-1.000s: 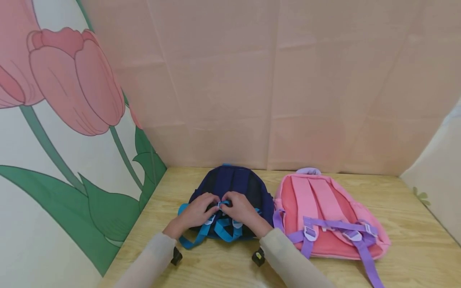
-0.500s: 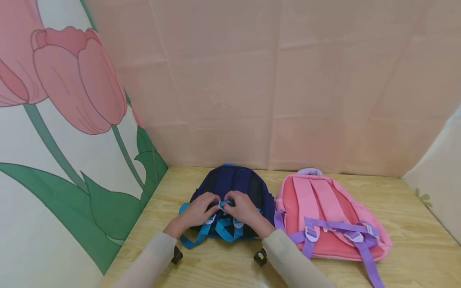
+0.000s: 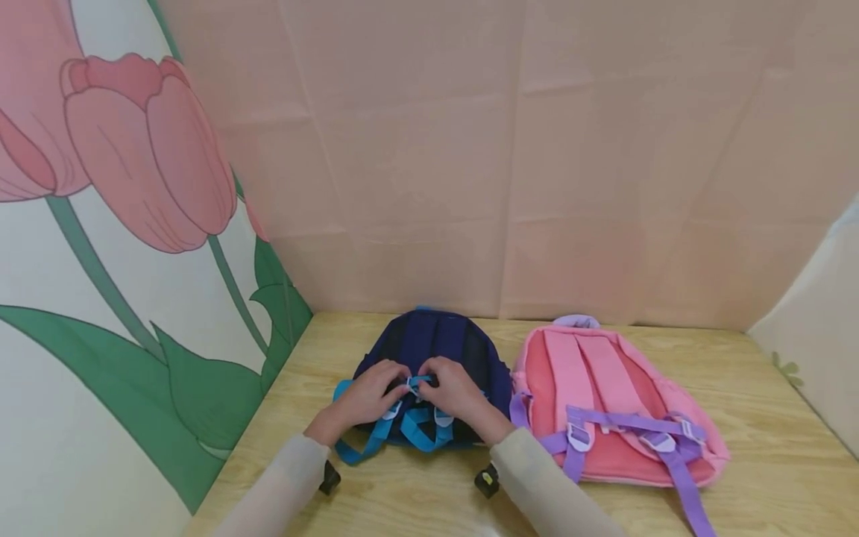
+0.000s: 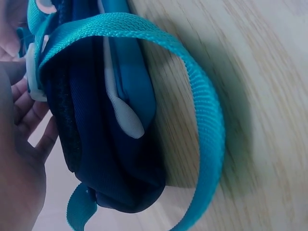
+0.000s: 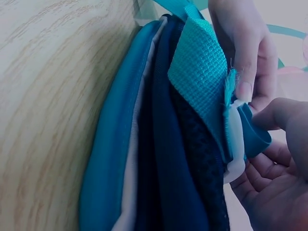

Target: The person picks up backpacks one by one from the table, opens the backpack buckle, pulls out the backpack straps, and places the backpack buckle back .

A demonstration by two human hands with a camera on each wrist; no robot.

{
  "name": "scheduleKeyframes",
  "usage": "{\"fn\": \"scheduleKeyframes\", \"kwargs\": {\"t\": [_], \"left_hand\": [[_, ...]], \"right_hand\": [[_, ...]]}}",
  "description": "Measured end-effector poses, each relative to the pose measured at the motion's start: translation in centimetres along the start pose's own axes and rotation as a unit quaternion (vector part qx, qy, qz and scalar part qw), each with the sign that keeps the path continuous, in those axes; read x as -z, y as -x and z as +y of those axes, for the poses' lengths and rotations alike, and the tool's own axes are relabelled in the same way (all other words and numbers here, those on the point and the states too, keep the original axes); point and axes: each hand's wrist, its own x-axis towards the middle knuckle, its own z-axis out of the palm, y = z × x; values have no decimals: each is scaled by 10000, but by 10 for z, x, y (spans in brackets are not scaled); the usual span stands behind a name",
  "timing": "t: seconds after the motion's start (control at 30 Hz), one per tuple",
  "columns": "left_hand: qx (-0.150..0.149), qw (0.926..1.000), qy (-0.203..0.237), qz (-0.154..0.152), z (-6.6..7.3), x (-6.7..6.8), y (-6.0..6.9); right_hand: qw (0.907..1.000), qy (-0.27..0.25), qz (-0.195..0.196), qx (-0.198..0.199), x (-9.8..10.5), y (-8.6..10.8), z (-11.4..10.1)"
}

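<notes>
A navy backpack (image 3: 432,335) lies with its shoulder straps facing up and its turquoise webbing (image 3: 418,432) loose at the near end. Over its middle, the left hand (image 3: 371,393) pinches a small white buckle (image 3: 411,384) between thumb and fingers. Close beside it, the right hand (image 3: 456,391) pinches the short turquoise strap (image 3: 422,379) at that buckle. In the right wrist view, the strap (image 5: 255,137) forms a fold between the two hands, and a white strap adjuster (image 5: 236,144) stands in front. Fingertips are partly hidden behind the webbing.
Right of the navy backpack lies a pink backpack (image 3: 604,373) with purple straps (image 3: 684,477), one hanging toward the near edge. Both rest on a wood-grain table (image 3: 396,500). A pinkish cloth wall (image 3: 416,186) stands behind, and a tulip-printed panel (image 3: 148,164) rises at the left.
The hands stay at the buckle almost unmoved, with the right hand a touch farther from the left than a second ago. The head view has shifted slightly.
</notes>
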Motion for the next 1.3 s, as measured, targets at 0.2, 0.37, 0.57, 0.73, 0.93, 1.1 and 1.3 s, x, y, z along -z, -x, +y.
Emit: {"fn": "scheduleKeyframes", "kwargs": {"t": [0.2,0.37,0.57,0.73,0.93,1.1,1.3], "left_hand": [[-6,10000,-28,6,-1,-3,1],[3,10000,-16,36,-1,-4,0],[16,10000,3,-8,1,-3,0],[89,10000,-10,-40,0,-4,0],[86,10000,-34,-30,2,-3,-1],[87,9999,-38,-53,2,-1,-2],[117,9999,-104,-42,1,-2,0]], "right_hand": [[9997,132,-188,32,-5,-2,-1],[9998,162,-105,20,-6,-2,1],[9998,128,-35,-119,-6,0,4],[9998,94,61,-159,-5,0,4],[9999,129,9,42,-4,-1,2],[9999,134,63,-2,-4,0,2],[9999,104,56,-36,-5,2,1]]}}
